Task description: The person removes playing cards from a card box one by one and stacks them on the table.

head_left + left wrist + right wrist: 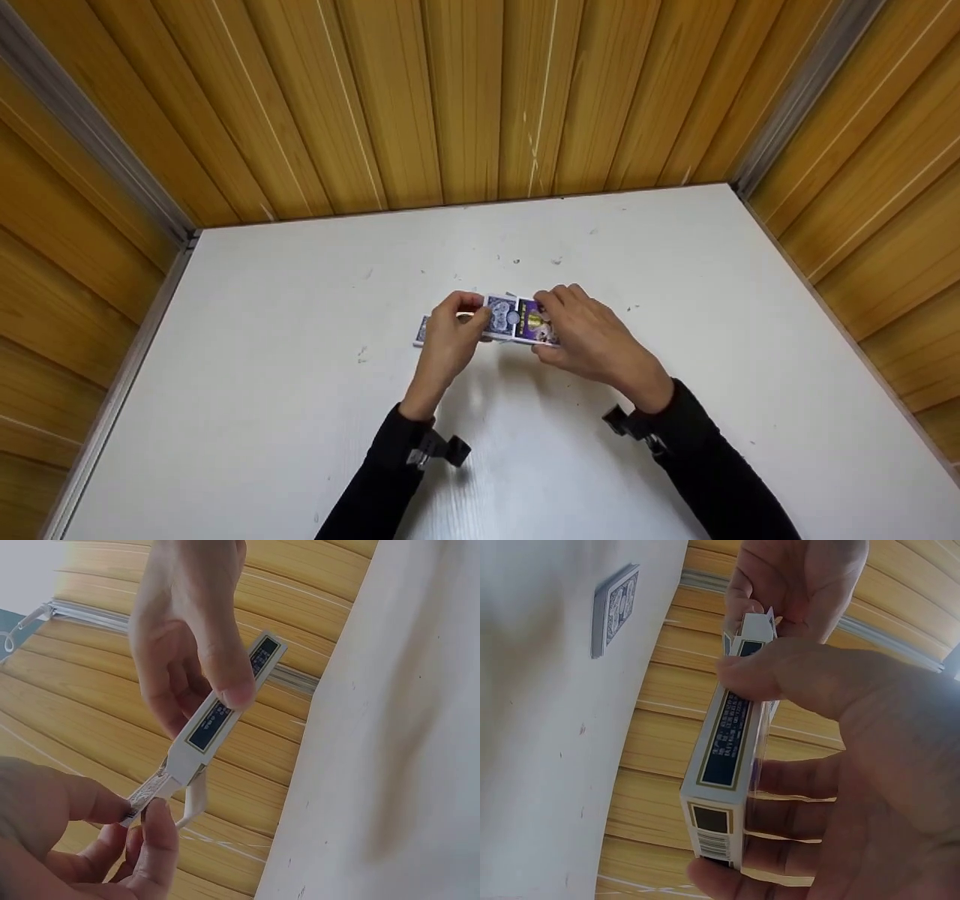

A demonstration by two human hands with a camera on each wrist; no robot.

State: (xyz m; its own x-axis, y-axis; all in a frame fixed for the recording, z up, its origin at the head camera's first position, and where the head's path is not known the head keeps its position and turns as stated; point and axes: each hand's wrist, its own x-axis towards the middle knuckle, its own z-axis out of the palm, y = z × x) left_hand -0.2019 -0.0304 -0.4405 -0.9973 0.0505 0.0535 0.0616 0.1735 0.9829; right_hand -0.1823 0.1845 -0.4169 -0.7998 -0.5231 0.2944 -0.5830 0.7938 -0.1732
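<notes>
Head view centres on a card box (538,322) with a purple, yellow and white printed face, held off the table between both hands, a little right of the middle of the frame. From its left end juts a stack of cards (500,313) with blue-and-white patterned backs, partly inside the box, with a rounded notch at the box's edge showing the pattern too. The right hand (589,336) clamps the box across its narrow sides: in the right wrist view its thumb presses one dark-labelled long side while the other fingers lie along and under the box, whose near end bears a barcode (713,845). The left hand (450,339) pinches the protruding stack between thumb and fingers, just beside the box's mouth. Left wrist view shows a white flap (196,793) standing out from that open end. Just left of the left hand, a second deck (421,331) with a similar blue back lies flat on the white table (285,360), apart from the box; the left hand partly hides it in the head view. Small dark scuffs mark the tabletop. Both forearms wear black sleeves (716,457), each with a small black device (442,448) at the wrist. Yellow-brown wood-look panels (465,105) rise behind and on both sides, with grey metal strips (806,94) at the corners.
</notes>
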